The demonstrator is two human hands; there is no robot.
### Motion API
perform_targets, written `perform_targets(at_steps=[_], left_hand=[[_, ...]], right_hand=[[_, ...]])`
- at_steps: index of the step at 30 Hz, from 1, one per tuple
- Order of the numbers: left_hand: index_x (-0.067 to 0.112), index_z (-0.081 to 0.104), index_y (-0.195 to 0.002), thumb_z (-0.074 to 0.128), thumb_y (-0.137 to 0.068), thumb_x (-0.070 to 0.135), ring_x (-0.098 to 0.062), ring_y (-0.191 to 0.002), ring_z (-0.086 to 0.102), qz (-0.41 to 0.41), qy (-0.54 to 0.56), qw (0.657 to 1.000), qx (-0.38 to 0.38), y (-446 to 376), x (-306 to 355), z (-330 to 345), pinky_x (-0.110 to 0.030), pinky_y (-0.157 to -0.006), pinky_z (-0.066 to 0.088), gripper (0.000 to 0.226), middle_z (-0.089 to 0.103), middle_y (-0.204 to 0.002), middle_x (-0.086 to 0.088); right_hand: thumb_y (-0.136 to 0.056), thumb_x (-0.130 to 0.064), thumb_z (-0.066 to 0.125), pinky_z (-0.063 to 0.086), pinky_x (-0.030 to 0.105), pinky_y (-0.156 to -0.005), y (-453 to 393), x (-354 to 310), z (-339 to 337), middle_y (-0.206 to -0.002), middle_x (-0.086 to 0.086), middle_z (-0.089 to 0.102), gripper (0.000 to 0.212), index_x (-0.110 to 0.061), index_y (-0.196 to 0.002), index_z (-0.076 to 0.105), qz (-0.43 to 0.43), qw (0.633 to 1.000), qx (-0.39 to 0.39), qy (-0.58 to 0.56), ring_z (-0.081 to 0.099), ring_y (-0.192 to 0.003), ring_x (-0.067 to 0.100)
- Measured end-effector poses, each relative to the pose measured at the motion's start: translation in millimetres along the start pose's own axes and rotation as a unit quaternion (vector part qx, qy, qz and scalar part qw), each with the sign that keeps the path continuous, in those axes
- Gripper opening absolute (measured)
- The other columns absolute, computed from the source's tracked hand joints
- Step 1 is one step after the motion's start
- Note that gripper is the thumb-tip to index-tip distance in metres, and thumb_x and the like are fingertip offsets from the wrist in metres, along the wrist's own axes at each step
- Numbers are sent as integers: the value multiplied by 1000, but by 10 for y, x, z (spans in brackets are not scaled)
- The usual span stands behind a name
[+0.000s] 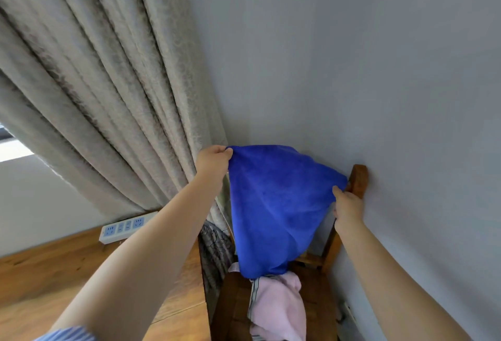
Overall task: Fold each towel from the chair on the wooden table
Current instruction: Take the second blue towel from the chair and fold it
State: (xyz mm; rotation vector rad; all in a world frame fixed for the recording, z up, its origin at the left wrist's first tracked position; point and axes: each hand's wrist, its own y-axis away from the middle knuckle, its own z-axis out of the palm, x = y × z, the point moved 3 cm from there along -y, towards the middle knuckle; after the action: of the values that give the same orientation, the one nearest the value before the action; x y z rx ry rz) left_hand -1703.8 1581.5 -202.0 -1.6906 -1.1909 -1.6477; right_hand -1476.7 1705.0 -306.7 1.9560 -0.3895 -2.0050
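A blue towel [273, 205] hangs in the air above the wooden chair [311, 283], stretched between my hands. My left hand [212, 160] pinches its upper left corner. My right hand [348, 204] pinches its right corner, close to the chair's back post [358, 179]. The towel's lower end droops down to the seat. A pink towel [279, 305] lies crumpled on the seat beneath it. The wooden table [54, 273] is at the lower left.
A white power strip [126, 227] lies on the table near the curtain [103, 83]. A grey wall [379, 69] runs close along the chair's right side. A dark patterned cloth [215, 246] hangs between table and chair.
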Motion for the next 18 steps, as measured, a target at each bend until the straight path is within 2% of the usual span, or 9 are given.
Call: perform_targets(at_steps=[4,7,9,12,15,17,18], left_hand=[[14,51,-58,51,-90,5,-16,-62,47,0,-18,1000,9,-96,-28,-1,-35,-77,45,34,49,-62,-4],[15,51,-57,52,-89,6,-22,-70,49,11,-47,999,26,-135,-47,2,-34,-74,45,34,48,-61,-4],[16,51,-57,52,-89,8,-23,-77,51,16,-59,997,40,-149,-44,9,-38,-78,48,34,49,-61,-3],[19,50,-56,52,-89,9,-23,-78,51,28,-83,995,56,-171,-22,8,-38,-82,48,35,48,-59,-2],[18,47,-54,52,-89,9,-23,-75,48,35,-102,992,62,-204,-32,10,-35,-77,45,37,45,-57,-2],[16,46,-53,52,-89,8,-23,-68,45,33,-105,992,61,-209,-62,22,-33,-74,42,38,42,-56,-3],[15,47,-53,52,-89,7,-22,-66,44,30,-104,992,62,-220,-88,18,-33,-73,41,37,42,-56,-3]], right_hand=[[-86,-3,55,41,23,-56,30,-92,-18,-68,3,53,28,-12,-61,49,34,994,-63,-88,50,-61,14],[-84,2,48,43,25,-60,77,-199,-52,-72,6,56,21,-11,-68,53,45,986,-127,-98,53,-66,15],[-84,2,44,48,26,-60,120,-266,-54,-72,5,66,21,-10,-78,59,81,970,-200,-108,59,-69,16],[-84,0,39,50,27,-61,170,-339,-74,-68,0,73,26,-10,-87,63,125,946,-289,-77,68,-62,13],[-87,-2,40,54,19,-51,103,-421,-174,-64,0,73,24,-9,-87,62,120,953,-273,-45,69,-56,11],[-88,-4,45,52,17,-47,40,-469,-295,-60,1,71,15,-7,-87,60,113,970,-214,-10,68,-54,13],[-88,-6,49,50,19,-49,6,-484,-368,-64,1,70,9,-8,-89,58,107,979,-171,13,66,-58,15]])
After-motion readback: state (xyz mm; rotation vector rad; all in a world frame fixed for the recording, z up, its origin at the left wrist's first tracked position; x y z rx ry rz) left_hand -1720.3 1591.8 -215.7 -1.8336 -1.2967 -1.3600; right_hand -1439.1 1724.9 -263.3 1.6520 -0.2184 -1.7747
